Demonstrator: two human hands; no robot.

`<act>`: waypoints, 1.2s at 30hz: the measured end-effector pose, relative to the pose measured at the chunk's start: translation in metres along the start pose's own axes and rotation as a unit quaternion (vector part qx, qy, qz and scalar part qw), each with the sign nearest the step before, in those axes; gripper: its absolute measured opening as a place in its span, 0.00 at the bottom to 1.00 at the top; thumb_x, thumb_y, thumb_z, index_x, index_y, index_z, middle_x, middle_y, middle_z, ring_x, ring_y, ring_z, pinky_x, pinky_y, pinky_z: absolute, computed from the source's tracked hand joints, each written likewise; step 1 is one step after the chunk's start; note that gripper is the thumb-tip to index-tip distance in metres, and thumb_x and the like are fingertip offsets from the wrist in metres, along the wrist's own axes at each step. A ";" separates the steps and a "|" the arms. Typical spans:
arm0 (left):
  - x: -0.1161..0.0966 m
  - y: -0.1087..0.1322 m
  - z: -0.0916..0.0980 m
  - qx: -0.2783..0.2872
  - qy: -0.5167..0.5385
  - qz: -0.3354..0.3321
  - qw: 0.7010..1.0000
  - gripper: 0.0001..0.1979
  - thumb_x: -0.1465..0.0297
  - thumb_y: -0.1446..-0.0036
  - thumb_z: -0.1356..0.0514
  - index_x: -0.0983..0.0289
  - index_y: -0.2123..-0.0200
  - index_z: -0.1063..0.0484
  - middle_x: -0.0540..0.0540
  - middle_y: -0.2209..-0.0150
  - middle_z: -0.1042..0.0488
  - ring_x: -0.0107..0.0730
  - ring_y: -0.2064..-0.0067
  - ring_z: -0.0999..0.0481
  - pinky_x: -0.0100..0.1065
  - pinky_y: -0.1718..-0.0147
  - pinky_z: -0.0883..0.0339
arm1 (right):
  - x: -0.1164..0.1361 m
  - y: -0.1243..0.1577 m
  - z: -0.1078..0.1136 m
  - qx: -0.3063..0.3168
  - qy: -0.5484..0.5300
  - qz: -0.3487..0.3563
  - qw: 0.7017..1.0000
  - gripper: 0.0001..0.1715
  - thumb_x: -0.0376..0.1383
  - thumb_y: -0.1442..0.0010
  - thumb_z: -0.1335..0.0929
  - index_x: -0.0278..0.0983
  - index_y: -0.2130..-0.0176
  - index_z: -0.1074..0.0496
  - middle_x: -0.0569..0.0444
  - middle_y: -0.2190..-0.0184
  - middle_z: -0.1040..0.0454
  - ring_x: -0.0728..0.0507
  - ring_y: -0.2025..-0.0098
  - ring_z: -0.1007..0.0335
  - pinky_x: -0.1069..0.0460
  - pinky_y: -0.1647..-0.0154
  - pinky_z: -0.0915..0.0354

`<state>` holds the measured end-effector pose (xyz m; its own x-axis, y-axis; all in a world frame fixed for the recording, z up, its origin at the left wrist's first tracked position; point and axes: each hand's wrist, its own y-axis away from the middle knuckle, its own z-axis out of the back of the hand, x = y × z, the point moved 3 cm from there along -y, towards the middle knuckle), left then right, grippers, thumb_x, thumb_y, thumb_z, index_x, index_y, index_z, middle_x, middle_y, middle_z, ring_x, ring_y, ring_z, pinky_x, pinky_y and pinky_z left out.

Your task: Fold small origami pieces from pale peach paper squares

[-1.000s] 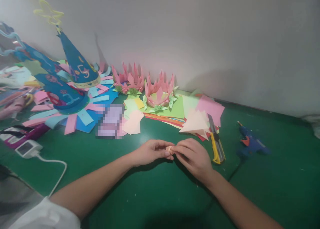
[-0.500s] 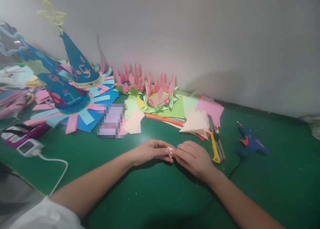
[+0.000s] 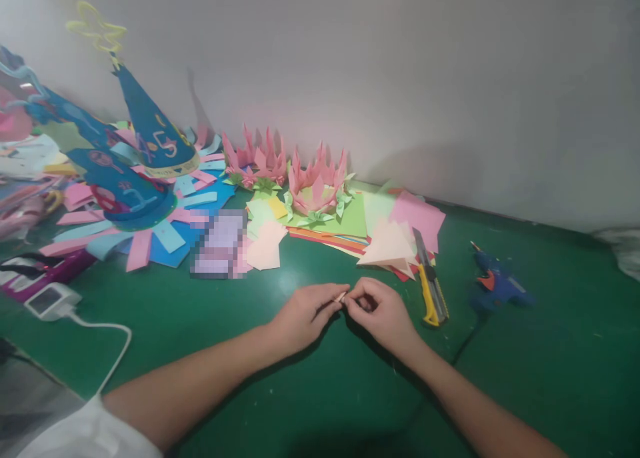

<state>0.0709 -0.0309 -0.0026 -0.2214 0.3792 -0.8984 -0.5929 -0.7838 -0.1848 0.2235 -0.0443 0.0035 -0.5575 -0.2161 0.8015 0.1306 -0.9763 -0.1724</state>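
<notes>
A small piece of folded pale peach paper (image 3: 341, 298) is pinched between my two hands above the green table. My left hand (image 3: 307, 317) grips it from the left with thumb and fingertips. From the other side, my right hand (image 3: 381, 309) has thumb and forefinger closed on its right end. Fingers cover most of the paper, so its shape is hard to make out. To the right of my right hand lies a yellow utility knife (image 3: 431, 288). Beyond my hands are peach paper sheets (image 3: 387, 246).
Farther right a blue glue gun (image 3: 503, 285) rests on the table (image 3: 540, 365). Pink paper crowns (image 3: 319, 185) stand on and beside stacked coloured paper (image 3: 353, 226). Blue cone hats (image 3: 160, 135) fill the left. A white cable (image 3: 125, 345) runs along the near left.
The small paper has been turned and shows less between my fingers. My left fingers have straightened over it, and my right thumb and forefinger now form a rounder pinch.
</notes>
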 end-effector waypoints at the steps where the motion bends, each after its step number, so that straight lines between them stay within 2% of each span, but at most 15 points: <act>1: -0.003 0.000 0.000 0.005 -0.045 -0.048 0.998 0.16 0.71 0.39 0.50 0.66 0.50 0.31 0.61 0.54 0.24 0.36 0.54 0.25 0.37 0.53 0.33 | -0.001 0.000 -0.001 0.008 -0.029 -0.034 0.999 0.11 0.34 0.50 0.35 0.37 0.81 0.38 0.62 0.84 0.45 0.51 0.80 0.48 0.56 0.79 0.49; 4: -0.006 -0.001 0.001 -0.001 -0.143 -0.153 0.978 0.17 0.74 0.39 0.52 0.66 0.47 0.35 0.64 0.53 0.25 0.37 0.54 0.25 0.38 0.55 0.31 | -0.002 -0.001 -0.004 0.035 -0.124 -0.124 0.984 0.13 0.37 0.52 0.34 0.37 0.82 0.41 0.63 0.85 0.45 0.52 0.81 0.50 0.56 0.80 0.51; 8: -0.004 0.002 -0.001 -0.009 -0.217 -0.203 0.955 0.23 0.77 0.40 0.53 0.66 0.41 0.45 0.67 0.50 0.29 0.40 0.51 0.27 0.42 0.54 0.31 | -0.002 0.000 -0.007 0.052 -0.234 -0.221 0.945 0.15 0.40 0.53 0.33 0.38 0.81 0.42 0.65 0.86 0.47 0.54 0.83 0.55 0.57 0.83 0.55; 12: -0.004 0.003 -0.003 -0.009 -0.241 -0.204 0.949 0.25 0.77 0.39 0.53 0.64 0.39 0.51 0.68 0.49 0.30 0.40 0.49 0.28 0.43 0.53 0.32 | -0.002 0.003 -0.011 0.060 -0.307 -0.290 0.904 0.17 0.40 0.55 0.32 0.38 0.81 0.44 0.68 0.87 0.51 0.56 0.85 0.61 0.58 0.84 0.63; 15: -0.005 0.001 -0.003 -0.011 -0.236 -0.200 0.951 0.25 0.76 0.39 0.53 0.64 0.39 0.52 0.67 0.49 0.30 0.40 0.51 0.28 0.43 0.54 0.32 | -0.001 0.003 -0.011 0.052 -0.326 -0.306 0.893 0.18 0.41 0.55 0.30 0.37 0.81 0.43 0.68 0.88 0.51 0.57 0.86 0.61 0.58 0.85 0.63; 17: -0.003 -0.001 -0.002 -0.004 -0.218 -0.184 0.958 0.23 0.76 0.39 0.53 0.64 0.40 0.49 0.65 0.51 0.28 0.39 0.53 0.27 0.42 0.56 0.31 | -0.001 0.003 -0.011 0.047 -0.333 -0.309 0.890 0.18 0.41 0.55 0.30 0.37 0.81 0.43 0.68 0.88 0.51 0.57 0.86 0.61 0.58 0.85 0.63; 20: 0.001 -0.002 0.001 0.004 -0.154 -0.112 0.982 0.16 0.72 0.39 0.50 0.66 0.48 0.40 0.62 0.57 0.26 0.37 0.56 0.26 0.39 0.58 0.31 | 0.000 0.003 -0.011 0.049 -0.329 -0.302 0.893 0.18 0.43 0.55 0.30 0.37 0.80 0.41 0.68 0.89 0.50 0.57 0.87 0.60 0.58 0.86 0.64; 22: 0.003 -0.002 0.003 0.002 -0.101 -0.060 0.993 0.12 0.71 0.40 0.49 0.66 0.53 0.36 0.62 0.56 0.26 0.37 0.55 0.26 0.39 0.56 0.32 | 0.001 0.003 -0.011 0.047 -0.308 -0.281 0.908 0.19 0.46 0.53 0.29 0.36 0.79 0.38 0.67 0.88 0.46 0.57 0.87 0.58 0.58 0.86 0.61; 25: 0.005 -0.003 0.005 -0.001 0.014 0.033 0.999 0.11 0.70 0.42 0.46 0.65 0.55 0.34 0.59 0.58 0.25 0.34 0.57 0.26 0.38 0.57 0.33 | 0.000 0.002 -0.008 0.023 -0.241 -0.198 0.950 0.18 0.47 0.50 0.30 0.35 0.76 0.32 0.61 0.84 0.35 0.54 0.83 0.45 0.57 0.83 0.49; 27: 0.008 -0.005 0.004 -0.003 0.156 0.119 0.981 0.12 0.67 0.43 0.43 0.66 0.57 0.34 0.55 0.65 0.25 0.28 0.66 0.26 0.33 0.64 0.31 | -0.001 0.002 -0.003 -0.013 -0.168 -0.125 0.978 0.16 0.45 0.47 0.31 0.35 0.74 0.29 0.56 0.79 0.28 0.50 0.78 0.37 0.55 0.78 0.42; 29: 0.010 -0.007 0.003 -0.003 0.292 0.179 0.939 0.17 0.64 0.47 0.39 0.68 0.57 0.34 0.53 0.69 0.27 0.25 0.70 0.28 0.31 0.67 0.32 | -0.002 0.002 0.004 -0.064 -0.078 -0.044 0.994 0.13 0.43 0.43 0.33 0.36 0.71 0.27 0.53 0.75 0.25 0.48 0.75 0.34 0.53 0.74 0.38; 32: 0.011 -0.009 0.002 0.008 0.369 0.224 0.902 0.22 0.61 0.51 0.36 0.70 0.58 0.32 0.53 0.71 0.27 0.22 0.72 0.29 0.29 0.68 0.35 | 0.002 0.003 0.012 -0.101 0.042 0.094 0.990 0.08 0.37 0.41 0.34 0.39 0.68 0.26 0.53 0.74 0.25 0.47 0.74 0.33 0.51 0.72 0.38; 34: 0.011 -0.009 0.002 0.025 0.380 0.236 0.894 0.23 0.60 0.53 0.35 0.70 0.57 0.30 0.52 0.73 0.27 0.22 0.73 0.30 0.28 0.69 0.36 | 0.004 0.004 0.015 -0.083 0.094 0.172 0.977 0.07 0.34 0.41 0.34 0.39 0.66 0.25 0.54 0.76 0.25 0.47 0.74 0.34 0.51 0.70 0.39; 36: 0.011 -0.009 0.002 0.041 0.382 0.237 0.892 0.24 0.60 0.52 0.35 0.71 0.56 0.30 0.51 0.74 0.28 0.22 0.73 0.30 0.28 0.68 0.36 | 0.005 0.004 0.015 -0.065 0.132 0.217 0.965 0.07 0.33 0.40 0.34 0.39 0.64 0.25 0.53 0.76 0.26 0.46 0.73 0.34 0.51 0.70 0.39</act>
<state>0.0721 -0.0188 -0.0102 0.1116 -0.4566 -0.8826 -0.6339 -0.7167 0.2906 0.2338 -0.0496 0.0158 -0.6651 -0.5833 0.4663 0.3054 -0.7823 -0.5429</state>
